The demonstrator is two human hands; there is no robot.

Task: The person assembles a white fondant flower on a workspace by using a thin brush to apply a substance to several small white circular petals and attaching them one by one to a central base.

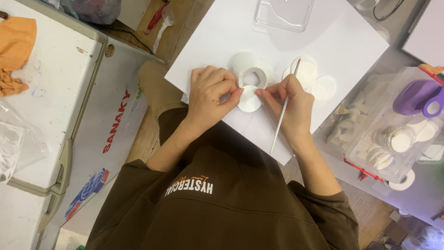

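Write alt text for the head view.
Seen from above, a person's left hand and right hand pinch a white paper disc over a white board; the right hand also holds a thin brush. More paper circles lie nearby.

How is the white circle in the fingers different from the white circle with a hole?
The held disc is solid all through; the ring has a big round hole cut in its middle. The disc is pinched between the left hand and right hand; the ring lies on the white board just behind the disc. The ring looks somewhat wider. Both are white, round and thin.
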